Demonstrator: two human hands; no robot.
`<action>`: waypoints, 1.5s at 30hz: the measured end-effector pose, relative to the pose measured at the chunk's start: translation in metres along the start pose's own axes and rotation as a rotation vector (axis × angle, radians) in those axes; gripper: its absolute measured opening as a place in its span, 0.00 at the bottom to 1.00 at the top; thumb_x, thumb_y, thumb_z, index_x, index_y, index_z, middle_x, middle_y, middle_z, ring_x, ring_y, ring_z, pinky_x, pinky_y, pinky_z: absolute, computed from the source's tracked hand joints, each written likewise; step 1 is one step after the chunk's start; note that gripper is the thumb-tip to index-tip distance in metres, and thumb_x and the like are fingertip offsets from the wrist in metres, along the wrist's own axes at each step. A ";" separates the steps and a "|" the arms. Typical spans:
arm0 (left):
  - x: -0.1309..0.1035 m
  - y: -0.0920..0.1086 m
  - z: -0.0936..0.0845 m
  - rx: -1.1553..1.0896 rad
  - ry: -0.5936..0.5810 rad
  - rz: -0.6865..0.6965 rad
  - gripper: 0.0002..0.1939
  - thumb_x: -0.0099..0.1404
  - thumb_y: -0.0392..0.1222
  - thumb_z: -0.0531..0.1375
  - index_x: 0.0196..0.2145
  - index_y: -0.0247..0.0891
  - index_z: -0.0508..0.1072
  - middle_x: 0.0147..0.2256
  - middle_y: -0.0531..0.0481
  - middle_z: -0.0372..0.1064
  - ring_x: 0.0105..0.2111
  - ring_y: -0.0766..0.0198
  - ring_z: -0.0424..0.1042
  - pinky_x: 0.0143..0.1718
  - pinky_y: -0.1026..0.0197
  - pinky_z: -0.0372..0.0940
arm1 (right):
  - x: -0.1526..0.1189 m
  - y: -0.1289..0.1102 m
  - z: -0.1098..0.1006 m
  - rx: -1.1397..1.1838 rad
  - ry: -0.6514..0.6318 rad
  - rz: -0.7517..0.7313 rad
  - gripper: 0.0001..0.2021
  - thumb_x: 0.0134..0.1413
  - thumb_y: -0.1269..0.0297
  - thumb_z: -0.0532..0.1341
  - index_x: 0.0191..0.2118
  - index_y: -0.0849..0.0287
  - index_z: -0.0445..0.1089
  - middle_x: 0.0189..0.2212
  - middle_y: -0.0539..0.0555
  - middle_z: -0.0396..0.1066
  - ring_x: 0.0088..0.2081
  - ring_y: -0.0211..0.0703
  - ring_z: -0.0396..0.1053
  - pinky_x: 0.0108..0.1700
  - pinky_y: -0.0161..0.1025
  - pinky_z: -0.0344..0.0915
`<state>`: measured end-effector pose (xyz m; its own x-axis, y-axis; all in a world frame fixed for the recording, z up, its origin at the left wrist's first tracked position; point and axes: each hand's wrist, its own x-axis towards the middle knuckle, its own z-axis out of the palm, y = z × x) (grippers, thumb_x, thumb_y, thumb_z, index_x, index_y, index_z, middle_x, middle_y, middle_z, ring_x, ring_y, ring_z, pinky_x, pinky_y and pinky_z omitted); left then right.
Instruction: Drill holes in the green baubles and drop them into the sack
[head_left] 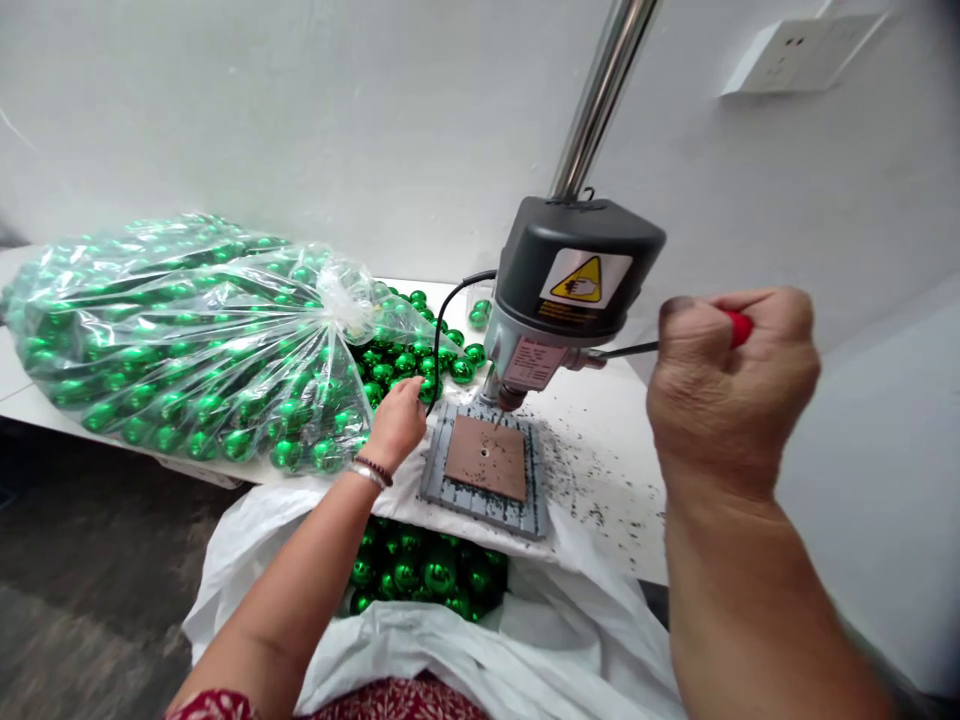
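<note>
My right hand (739, 385) is wrapped round the red-ended lever (741, 328) of a small grey drill press (577, 270). Beside the pile of shiny green balls (405, 360), my left hand (400, 425) reaches out with its fingers bunched; what they hold, if anything, is hidden. Under the drill chuck (512, 398) lies a brown square board (487, 475) with a small hole in its middle, on the slotted metal base (465, 505). No ball sits on the board.
A large clear plastic bag (187, 340) full of green balls lies at the left. More green balls (439, 570) rest in a white sack (525, 620) at the near edge. Dark shavings (592, 480) dot the white table (630, 540). A black cable (439, 340) curves beside the drill.
</note>
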<state>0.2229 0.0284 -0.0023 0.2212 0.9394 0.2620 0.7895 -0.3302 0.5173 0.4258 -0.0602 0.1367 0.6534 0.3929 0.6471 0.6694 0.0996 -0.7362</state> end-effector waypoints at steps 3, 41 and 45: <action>0.038 0.001 0.001 0.178 -0.140 -0.070 0.21 0.68 0.36 0.50 0.56 0.32 0.68 0.55 0.34 0.70 0.56 0.51 0.70 0.56 0.54 0.63 | 0.000 0.003 0.000 0.012 0.010 -0.032 0.12 0.48 0.55 0.59 0.30 0.60 0.63 0.26 0.47 0.64 0.28 0.29 0.57 0.34 0.34 0.55; -0.025 0.012 0.014 -1.511 -0.423 -0.632 0.11 0.61 0.39 0.63 0.40 0.35 0.68 0.32 0.50 0.72 0.23 0.70 0.72 0.20 0.70 0.62 | -0.004 0.004 -0.003 0.087 -0.028 -0.080 0.12 0.51 0.56 0.58 0.30 0.60 0.61 0.23 0.45 0.58 0.26 0.27 0.54 0.30 0.30 0.54; -0.028 0.014 0.013 -1.515 -0.471 -0.574 0.23 0.59 0.38 0.63 0.51 0.40 0.65 0.34 0.51 0.73 0.25 0.67 0.75 0.20 0.71 0.62 | -0.005 0.004 -0.003 0.078 -0.038 -0.078 0.11 0.53 0.57 0.59 0.31 0.60 0.61 0.24 0.45 0.58 0.26 0.27 0.54 0.31 0.30 0.54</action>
<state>0.2355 -0.0013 -0.0132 0.4816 0.8126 -0.3281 -0.3363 0.5171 0.7871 0.4263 -0.0643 0.1317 0.5858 0.4151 0.6961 0.6869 0.2015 -0.6983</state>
